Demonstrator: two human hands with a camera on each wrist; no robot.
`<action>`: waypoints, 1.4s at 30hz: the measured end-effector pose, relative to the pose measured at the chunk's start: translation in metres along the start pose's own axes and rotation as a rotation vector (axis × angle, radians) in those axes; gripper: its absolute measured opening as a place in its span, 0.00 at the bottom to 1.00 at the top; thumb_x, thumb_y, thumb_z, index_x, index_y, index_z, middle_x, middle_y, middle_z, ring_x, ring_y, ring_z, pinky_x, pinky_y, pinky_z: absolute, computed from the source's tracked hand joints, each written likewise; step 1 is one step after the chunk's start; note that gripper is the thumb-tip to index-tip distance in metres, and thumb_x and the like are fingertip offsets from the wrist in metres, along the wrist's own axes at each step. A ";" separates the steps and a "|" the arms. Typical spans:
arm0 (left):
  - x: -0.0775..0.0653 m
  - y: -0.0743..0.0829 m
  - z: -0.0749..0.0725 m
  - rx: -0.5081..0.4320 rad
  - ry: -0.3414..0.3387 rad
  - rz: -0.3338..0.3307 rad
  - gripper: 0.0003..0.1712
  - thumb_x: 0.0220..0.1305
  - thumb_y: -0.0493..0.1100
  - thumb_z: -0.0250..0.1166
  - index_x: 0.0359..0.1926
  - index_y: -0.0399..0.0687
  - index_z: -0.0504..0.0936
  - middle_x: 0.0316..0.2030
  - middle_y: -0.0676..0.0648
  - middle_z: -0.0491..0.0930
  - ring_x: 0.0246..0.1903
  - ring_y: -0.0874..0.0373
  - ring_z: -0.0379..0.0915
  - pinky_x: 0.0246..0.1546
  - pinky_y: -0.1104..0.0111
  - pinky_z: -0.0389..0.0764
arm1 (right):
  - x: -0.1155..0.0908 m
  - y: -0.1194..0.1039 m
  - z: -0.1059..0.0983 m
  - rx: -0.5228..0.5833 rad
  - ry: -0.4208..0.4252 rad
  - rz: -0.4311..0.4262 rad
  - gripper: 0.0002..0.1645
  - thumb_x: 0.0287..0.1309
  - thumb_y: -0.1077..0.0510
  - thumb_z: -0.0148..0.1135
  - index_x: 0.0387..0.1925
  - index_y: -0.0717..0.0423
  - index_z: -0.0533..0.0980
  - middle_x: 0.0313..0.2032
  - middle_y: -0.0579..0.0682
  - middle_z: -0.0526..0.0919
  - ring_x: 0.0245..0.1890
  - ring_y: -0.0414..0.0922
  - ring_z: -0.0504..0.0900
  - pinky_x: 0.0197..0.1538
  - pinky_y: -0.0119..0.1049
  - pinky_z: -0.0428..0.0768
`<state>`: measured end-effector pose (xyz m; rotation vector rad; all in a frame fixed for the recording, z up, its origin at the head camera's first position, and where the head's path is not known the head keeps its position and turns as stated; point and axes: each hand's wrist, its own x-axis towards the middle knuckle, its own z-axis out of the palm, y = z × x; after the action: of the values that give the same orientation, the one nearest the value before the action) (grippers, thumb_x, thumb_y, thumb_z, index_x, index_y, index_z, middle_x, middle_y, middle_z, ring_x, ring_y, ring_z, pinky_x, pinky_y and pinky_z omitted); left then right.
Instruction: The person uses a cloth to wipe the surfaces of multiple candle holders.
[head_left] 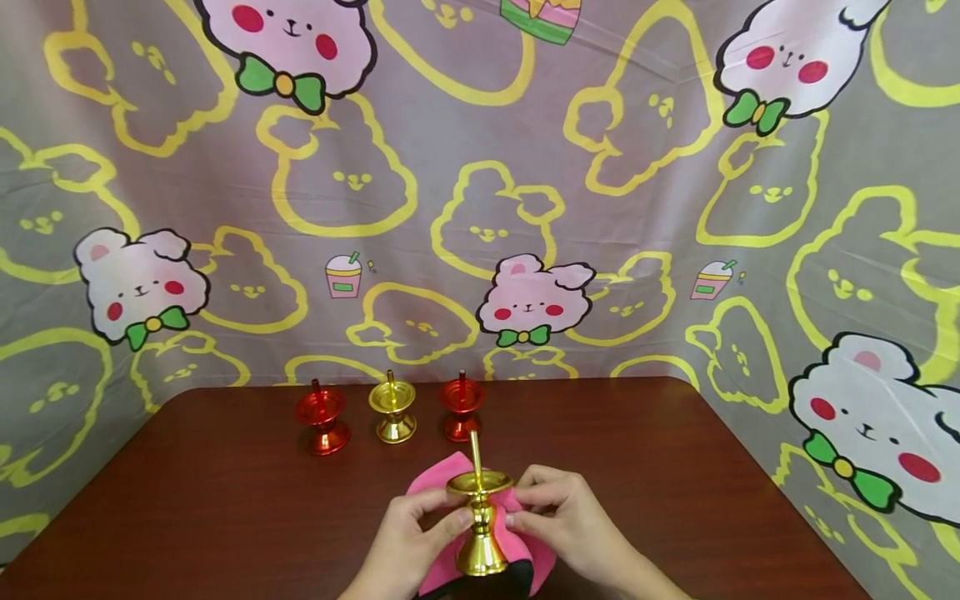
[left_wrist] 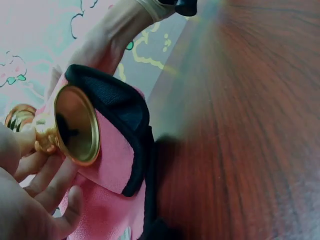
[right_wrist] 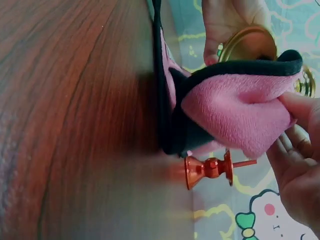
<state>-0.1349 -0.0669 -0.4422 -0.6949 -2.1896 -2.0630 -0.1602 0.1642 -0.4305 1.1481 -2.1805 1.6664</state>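
Note:
My left hand (head_left: 408, 533) pinches a shiny gold candle holder (head_left: 482, 554) around its narrow waist. It stands nearly upright in the head view, its thin spike tilted slightly left. In the left wrist view the hollow underside of its base (left_wrist: 76, 125) faces the camera. My right hand (head_left: 570, 518) pinches a pink cloth (right_wrist: 235, 112) with black edging, bunched at the holder's right side. Behind the holder the same cloth (head_left: 437, 477) spreads out, and its lower part hangs toward the table. Some fingertips of the right hand are hidden by the cloth.
Along the back of the dark wood table (head_left: 225, 483) stand a red candle holder (head_left: 324, 423), a gold one (head_left: 393, 408) and another red one (head_left: 459, 402). A patterned grey curtain (head_left: 420, 250) with cartoon animals encloses the back and sides.

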 end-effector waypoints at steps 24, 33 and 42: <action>0.010 -0.004 0.020 0.156 0.386 -0.063 0.12 0.50 0.38 0.80 0.29 0.44 0.82 0.31 0.49 0.80 0.29 0.63 0.75 0.30 0.72 0.78 | 0.000 -0.011 0.028 -0.406 0.208 -0.035 0.13 0.42 0.70 0.79 0.31 0.54 0.88 0.28 0.39 0.75 0.26 0.30 0.71 0.25 0.22 0.73; 0.007 0.007 0.006 -0.212 0.098 -0.172 0.17 0.61 0.32 0.71 0.45 0.20 0.77 0.38 0.42 0.83 0.37 0.61 0.81 0.40 0.71 0.82 | -0.001 0.011 -0.007 0.243 -0.046 0.139 0.11 0.62 0.69 0.65 0.46 0.65 0.84 0.42 0.56 0.83 0.40 0.40 0.80 0.38 0.33 0.82; 0.002 -0.001 -0.001 -0.178 -0.086 -0.125 0.18 0.69 0.35 0.64 0.48 0.19 0.75 0.40 0.40 0.82 0.35 0.64 0.79 0.37 0.71 0.81 | -0.003 0.014 -0.003 0.249 -0.093 0.061 0.11 0.63 0.69 0.64 0.46 0.64 0.85 0.41 0.54 0.83 0.41 0.39 0.78 0.38 0.31 0.81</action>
<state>-0.1372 -0.0672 -0.4421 -0.6900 -2.1637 -2.3554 -0.1680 0.1690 -0.4418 1.2545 -2.1265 1.9945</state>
